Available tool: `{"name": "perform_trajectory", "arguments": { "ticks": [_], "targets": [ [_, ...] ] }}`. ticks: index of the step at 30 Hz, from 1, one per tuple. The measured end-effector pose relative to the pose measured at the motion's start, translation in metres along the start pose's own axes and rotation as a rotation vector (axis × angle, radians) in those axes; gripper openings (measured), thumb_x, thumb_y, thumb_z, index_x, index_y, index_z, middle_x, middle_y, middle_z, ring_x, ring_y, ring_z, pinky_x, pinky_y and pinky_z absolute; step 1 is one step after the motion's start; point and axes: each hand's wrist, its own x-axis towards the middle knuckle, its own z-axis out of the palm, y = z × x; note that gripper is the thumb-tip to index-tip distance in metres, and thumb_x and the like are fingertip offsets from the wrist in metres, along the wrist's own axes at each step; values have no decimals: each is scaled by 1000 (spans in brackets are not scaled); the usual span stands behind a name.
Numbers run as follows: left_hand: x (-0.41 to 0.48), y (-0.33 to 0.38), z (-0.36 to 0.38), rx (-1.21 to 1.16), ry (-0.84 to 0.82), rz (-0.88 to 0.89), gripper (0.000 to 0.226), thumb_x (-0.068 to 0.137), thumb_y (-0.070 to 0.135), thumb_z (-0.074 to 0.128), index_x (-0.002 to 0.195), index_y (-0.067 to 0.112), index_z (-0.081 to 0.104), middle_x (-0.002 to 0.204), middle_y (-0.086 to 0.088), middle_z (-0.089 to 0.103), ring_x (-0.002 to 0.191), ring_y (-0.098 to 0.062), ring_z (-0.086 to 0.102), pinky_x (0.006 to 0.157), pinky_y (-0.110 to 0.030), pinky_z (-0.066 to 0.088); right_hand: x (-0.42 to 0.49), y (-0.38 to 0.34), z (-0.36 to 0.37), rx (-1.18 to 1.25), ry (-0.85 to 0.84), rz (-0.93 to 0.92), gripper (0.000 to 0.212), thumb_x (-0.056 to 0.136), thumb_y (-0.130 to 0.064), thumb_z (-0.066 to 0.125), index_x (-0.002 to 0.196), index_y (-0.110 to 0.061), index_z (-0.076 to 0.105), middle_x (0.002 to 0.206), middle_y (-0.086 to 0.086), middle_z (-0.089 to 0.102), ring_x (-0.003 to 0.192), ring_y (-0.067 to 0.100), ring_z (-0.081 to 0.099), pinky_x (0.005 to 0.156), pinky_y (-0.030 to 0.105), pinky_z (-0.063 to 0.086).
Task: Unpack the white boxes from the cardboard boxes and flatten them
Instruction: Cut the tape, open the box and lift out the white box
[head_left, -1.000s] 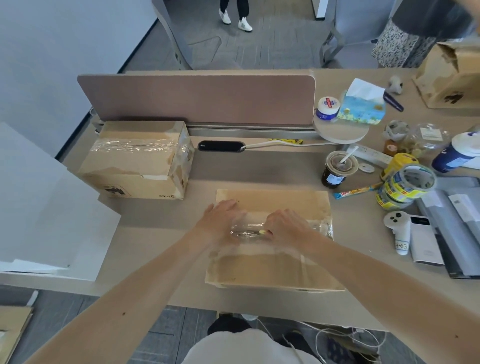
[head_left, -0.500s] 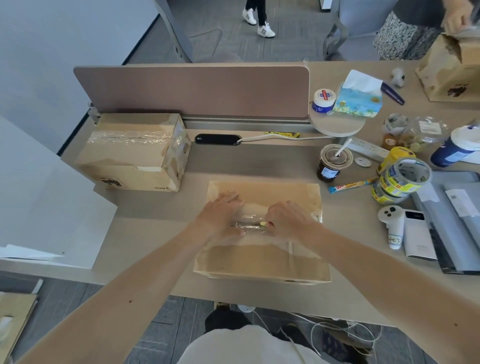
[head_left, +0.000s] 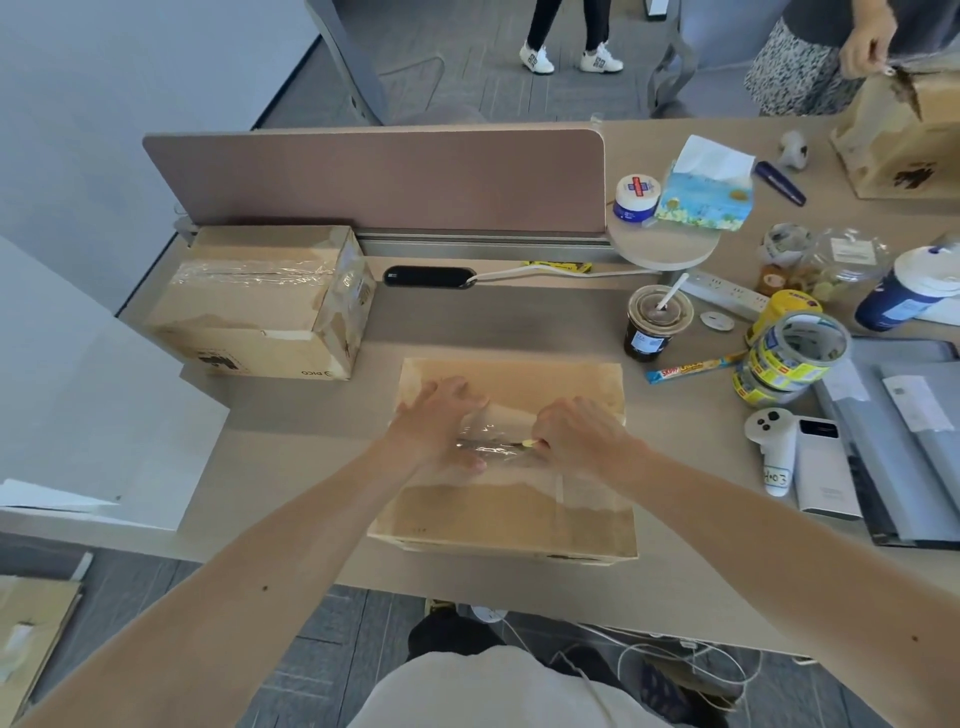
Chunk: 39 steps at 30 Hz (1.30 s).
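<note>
While the cardboard box (head_left: 519, 519) sits shut on the desk (head_left: 311, 467), close to the front edge and right in front of the person, both hands rest on its top. A strip of clear tape (head_left: 488, 439) runs from side to side across the middle of the lid, and it lies just between the two hands. That line is what the next move hangs on, I think: the cut has to go along the strip, not across it.

The left hand (head_left: 436, 421) lies flat with its fingers spread, pressing down on the lid at the left end of the strip. The right hand (head_left: 576, 436) is curled and pinches a small yellow-tipped thing (head_left: 529, 443) (I cannot tell what it is) with the tip on the tape. So the right hand is the nearer one to the seam, and the left hand is in its way if the tip slides far to the left.

The tape is shiny and wrinkled. The box is brown, flat on top and a bit worn where paper has peeled. No white boxes show; they are likely inside. A second cardboard box (head_left: 260, 312), also taped, waits at the back left, well apart from the hands.
</note>
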Motion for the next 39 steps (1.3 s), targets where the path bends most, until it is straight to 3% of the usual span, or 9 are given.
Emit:
{"name": "perform_trajectory", "arguments": {
  "ticks": [3,6,8,12,16,21,24,28,39],
  "targets": [
    [1,3,0,25,-19,35,93,72,47,83,150,29,36,164,10,13,152,-21,9,114,-57,30,-4,7,2,-6,0,8,18,91,-25,55,88,-14,70,98,8,68,91,34,65,69,36,45],
    [6,10,0,21,-24,77,86,75,37,82,148,22,38,163,3,17,151,-25,14,119,-44,27,-7,12,4,-8,-19,10,19,89,-25,57,93,-13,71,100,10,68,93,34,65,68,34,41],
    [10,17,-1,27,-50,87,80,82,32,78,151,27,37,159,-6,21,149,-29,18,120,-37,23,-11,18,4,5,-18,23,19,88,-25,56,93,-12,71,100,10,68,93,34,65,70,35,44],
    [16,33,1,-46,-52,-5,49,93,44,63,139,40,45,142,-8,33,137,-36,31,112,-45,35,-22,28,2,-47,-20,26,22,90,-22,52,94,-11,70,101,10,68,94,35,64,71,34,41],
    [14,46,6,2,15,67,78,76,59,74,144,33,45,147,-2,31,139,-29,29,107,-52,39,-32,39,2,-60,-50,51,22,91,-23,53,97,-10,69,102,9,67,96,34,63,73,36,46],
    [15,61,13,73,-4,77,82,74,65,66,137,20,39,161,10,17,148,-26,16,105,-61,38,-41,46,2,-61,-63,73,21,90,-21,52,97,-12,70,100,9,67,93,34,64,74,38,49],
    [17,61,15,64,17,92,80,69,65,67,132,26,39,148,8,31,138,-28,30,102,-53,44,-44,51,3,-48,-75,82,22,88,-18,51,98,-12,70,99,9,67,93,35,64,74,39,51],
    [20,65,14,90,21,114,91,68,63,68,148,44,28,143,5,31,136,-29,33,107,-51,42,-49,56,1,-63,-76,82,25,89,-18,50,104,-11,70,105,10,66,97,34,64,77,37,50],
    [23,68,16,102,43,106,88,68,59,79,147,43,42,145,-1,33,128,-32,42,105,-44,45,-61,67,1,-31,-74,107,22,93,-22,53,98,-12,72,102,9,66,93,35,64,74,38,50]
  ]
}}
